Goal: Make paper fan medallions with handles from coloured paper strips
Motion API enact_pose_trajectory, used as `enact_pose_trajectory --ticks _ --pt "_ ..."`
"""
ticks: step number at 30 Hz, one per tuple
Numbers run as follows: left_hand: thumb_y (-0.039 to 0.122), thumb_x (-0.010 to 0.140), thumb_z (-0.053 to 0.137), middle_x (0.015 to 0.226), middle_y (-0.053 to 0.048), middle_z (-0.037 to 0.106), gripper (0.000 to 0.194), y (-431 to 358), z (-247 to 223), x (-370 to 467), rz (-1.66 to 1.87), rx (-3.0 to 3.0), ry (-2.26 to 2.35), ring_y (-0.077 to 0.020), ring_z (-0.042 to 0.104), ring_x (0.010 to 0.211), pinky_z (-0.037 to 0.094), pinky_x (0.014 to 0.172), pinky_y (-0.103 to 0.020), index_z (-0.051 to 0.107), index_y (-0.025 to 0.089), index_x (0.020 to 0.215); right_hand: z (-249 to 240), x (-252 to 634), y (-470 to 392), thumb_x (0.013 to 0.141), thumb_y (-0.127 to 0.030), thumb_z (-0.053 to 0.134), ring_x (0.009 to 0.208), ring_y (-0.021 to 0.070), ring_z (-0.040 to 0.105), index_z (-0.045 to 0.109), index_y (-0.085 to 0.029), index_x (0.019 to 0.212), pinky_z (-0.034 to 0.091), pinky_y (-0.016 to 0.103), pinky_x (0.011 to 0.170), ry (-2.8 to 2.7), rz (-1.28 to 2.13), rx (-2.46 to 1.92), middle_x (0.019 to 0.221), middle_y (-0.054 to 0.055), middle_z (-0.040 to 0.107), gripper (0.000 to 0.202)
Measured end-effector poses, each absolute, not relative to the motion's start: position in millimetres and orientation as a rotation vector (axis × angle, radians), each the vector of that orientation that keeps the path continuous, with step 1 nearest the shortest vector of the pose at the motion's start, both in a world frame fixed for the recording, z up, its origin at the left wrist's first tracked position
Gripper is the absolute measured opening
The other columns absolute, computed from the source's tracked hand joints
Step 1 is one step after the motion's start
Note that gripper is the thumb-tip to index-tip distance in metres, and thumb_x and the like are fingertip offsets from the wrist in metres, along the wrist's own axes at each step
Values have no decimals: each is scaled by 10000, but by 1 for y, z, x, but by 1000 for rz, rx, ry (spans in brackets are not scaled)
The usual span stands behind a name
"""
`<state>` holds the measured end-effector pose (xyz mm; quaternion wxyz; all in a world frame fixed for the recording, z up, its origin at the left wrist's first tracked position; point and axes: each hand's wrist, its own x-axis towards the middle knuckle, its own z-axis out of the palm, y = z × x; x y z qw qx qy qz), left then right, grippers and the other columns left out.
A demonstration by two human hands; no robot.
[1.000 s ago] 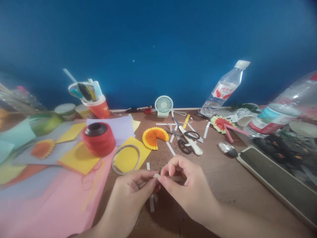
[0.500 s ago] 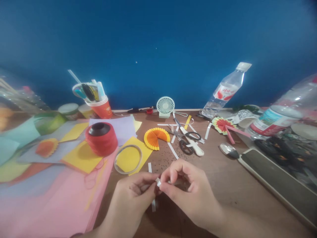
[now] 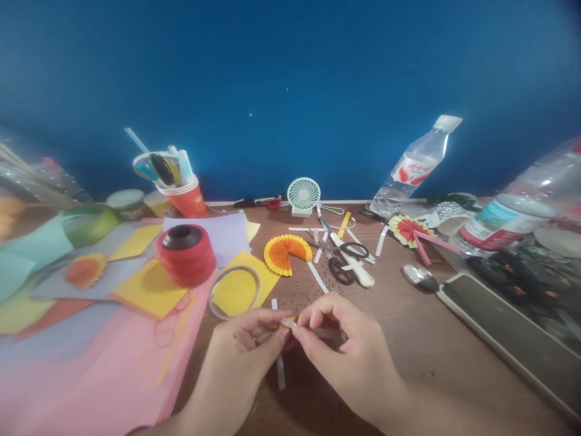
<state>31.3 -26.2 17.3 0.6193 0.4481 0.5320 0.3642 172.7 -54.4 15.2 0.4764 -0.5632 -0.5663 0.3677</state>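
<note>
Mid-frame, the rosette [image 3: 281,247] is pleated but unclosed, while left hand [image 3: 233,360] and right hand [image 3: 356,363] pinch a small strip [image 3: 288,323].

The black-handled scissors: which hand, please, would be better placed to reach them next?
Probably the right hand: it is nearer the scissors, while the left hand is farther off. Both currently pinch a small white strip.

From where I look in, the fan [image 3: 303,195] stands behind the scissors [image 3: 344,263]; left of it, pens [image 3: 169,168] lean in the paper cup [image 3: 184,198], and the spoon [image 3: 420,277] lies left of the phone [image 3: 512,339] on the table [image 3: 390,315].
</note>
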Motion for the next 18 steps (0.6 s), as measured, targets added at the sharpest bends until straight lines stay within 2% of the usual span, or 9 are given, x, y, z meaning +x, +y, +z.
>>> enact_pose_trajectory --ticks 7,12,18 --pt "277 648 685 734 -45 701 162 -26 13 27 819 1004 1159 -181 651 704 529 689 -264 682 165 765 15 175 -53 718 -139 525 609 108 578 434 -216 666 474 179 522 -1434 858 -1403 675 -31 582 129" --pt "286 627 698 668 -36 696 134 -24 15 32 848 963 1179 -172 655 650 537 659 -243 690 157 664 16 174 -52 718 -152 527 602 109 580 440 -216 671 468 177 508 -1439 873 -1427 672 -32 577 118" --pt "290 650 675 677 -29 696 130 -25 14 32 849 1015 1230 -171 657 661 538 662 -232 696 167 681 18 174 -52 706 -155 536 590 98 563 444 -209 668 443 164 497 -1447 854 -1464 659 -36 563 113"
